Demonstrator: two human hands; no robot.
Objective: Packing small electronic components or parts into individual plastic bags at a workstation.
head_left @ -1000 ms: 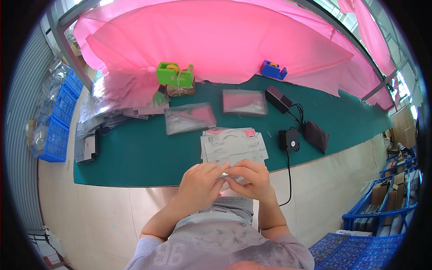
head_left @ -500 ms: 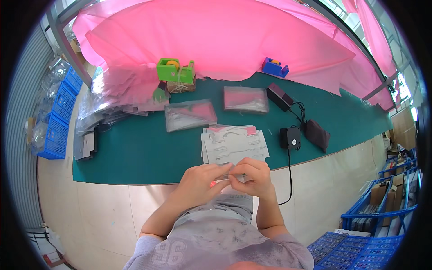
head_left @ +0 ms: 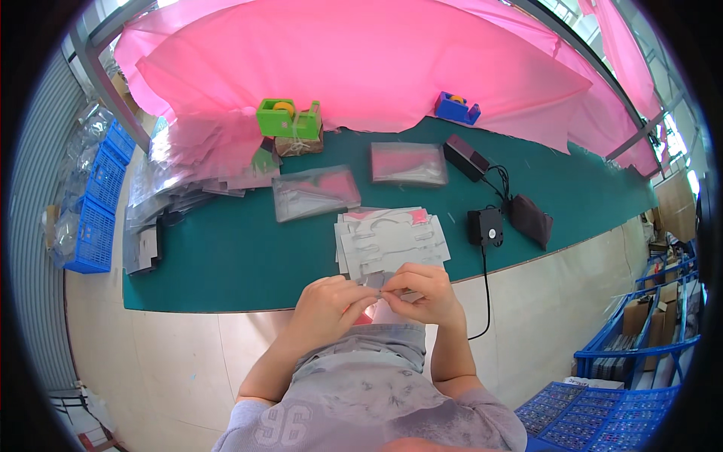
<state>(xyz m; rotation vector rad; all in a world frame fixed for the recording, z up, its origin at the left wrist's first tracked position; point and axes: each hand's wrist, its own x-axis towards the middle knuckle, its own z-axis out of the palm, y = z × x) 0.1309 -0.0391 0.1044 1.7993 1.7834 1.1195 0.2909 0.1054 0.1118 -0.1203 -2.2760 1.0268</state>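
- Pink cloth [head_left: 361,68]: sheet across the far side, left end bunched near the frame post; top cut off by the view.
- Green tabletop [head_left: 218,264]: below the cloth, near edge partly covered by the hands.
- Blue rack [head_left: 640,350]: lower right, bent by the lens; contents hard to make out.
- Clear sleeve pile [head_left: 188,158]: tabletop left, overlapping layers, count unreadable.
- White sheets [head_left: 395,241]: uneven stack just beyond the hands; near edge partly hidden.
- Clear packs, left one [head_left: 316,193] and right one [head_left: 409,164]: flat, apart; contents blurred by glare.
- Left hand [head_left: 327,305] and right hand [head_left: 423,295]: fingertips meeting, both pinching a thin piece [head_left: 373,280].
- Green tape dispenser [head_left: 288,118]: on a brown block [head_left: 300,144].
- Dark pouch [head_left: 531,221]: right of the black box [head_left: 484,227], whose cable drops over the edge and is lost behind the right arm.
- Blue tape dispenser [head_left: 456,108]: far side, against the cloth.
- Thin piece: at the tabletop's near edge, greyish, mostly under fingers; shape and material can't be told.
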